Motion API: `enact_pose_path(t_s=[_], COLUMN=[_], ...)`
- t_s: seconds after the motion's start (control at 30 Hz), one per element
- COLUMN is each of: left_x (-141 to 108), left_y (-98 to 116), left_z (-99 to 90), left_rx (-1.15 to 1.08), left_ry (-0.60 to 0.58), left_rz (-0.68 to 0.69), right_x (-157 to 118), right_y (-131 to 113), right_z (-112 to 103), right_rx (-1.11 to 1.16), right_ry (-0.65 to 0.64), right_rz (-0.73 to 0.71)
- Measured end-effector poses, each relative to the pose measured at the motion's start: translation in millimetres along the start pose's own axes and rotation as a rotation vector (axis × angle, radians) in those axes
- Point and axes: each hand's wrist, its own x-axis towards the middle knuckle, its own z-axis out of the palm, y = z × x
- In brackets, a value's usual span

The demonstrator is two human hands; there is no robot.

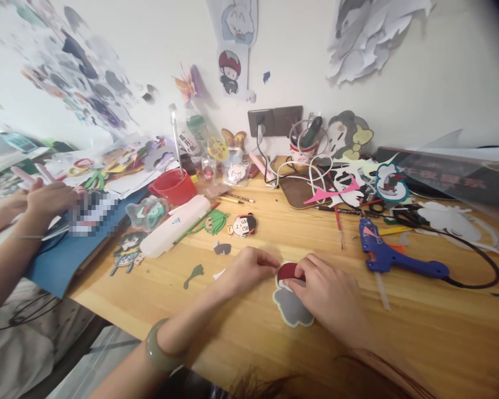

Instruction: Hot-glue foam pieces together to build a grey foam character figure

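On the wooden table in front of me lies a paper cutout (296, 308), a grey cloud-like shape with a pale green rim. A dark red paper piece (286, 271) with white below it lies at its top. My left hand (255, 269) comes in from the left, thumb and fingertips pinched at the cutout's upper left edge. From the right, my right hand (326, 285) bends its fingers over the dark red piece, its thumb against the lower side. That hand hides the cutout's right part. A grey scrap (222, 248) and a dark green scrap (193, 275) lie left of my hands.
A blue glue gun (403, 260) lies at right with its black cord. Beyond my hands are a face cutout (243, 225), a green-haired cutout (213, 223), a white pencil case (177, 224) and a red cup (174, 187). Another person's hands (45, 197) are at far left.
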Motion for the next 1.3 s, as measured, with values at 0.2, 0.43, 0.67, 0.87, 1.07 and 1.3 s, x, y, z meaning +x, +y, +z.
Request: enact_pose_path(t_s=[0.2, 0.43, 0.67, 0.87, 1.07, 1.3], left_x=[1, -6, -5, 4, 6, 2], left_y=[0, 0, -5, -7, -5, 1], left_z=[2.3, 8.2, 14.1, 10.2, 4.9, 0.1], left_rx=[-0.073, 0.259, 0.361, 0.412, 0.478, 0.581], left_ry=[0.021, 0.087, 0.193, 0.151, 0.076, -0.016], left_rz=[0.006, 0.089, 0.309, 0.354, 0.386, 0.613], right_x=[0, 0, -3, 2, 3, 3], right_y=[0, 1, 3, 16, 19, 25], right_z=[1, 2, 0, -5, -8, -10], right_rx=[0.014, 0.043, 0.103, 0.201, 0.257, 0.310], right_ry=[-0.007, -0.009, -0.045, -0.151, -0.194, -0.203], right_rz=[0.011, 0.011, -0.010, -0.075, -0.088, -0.116])
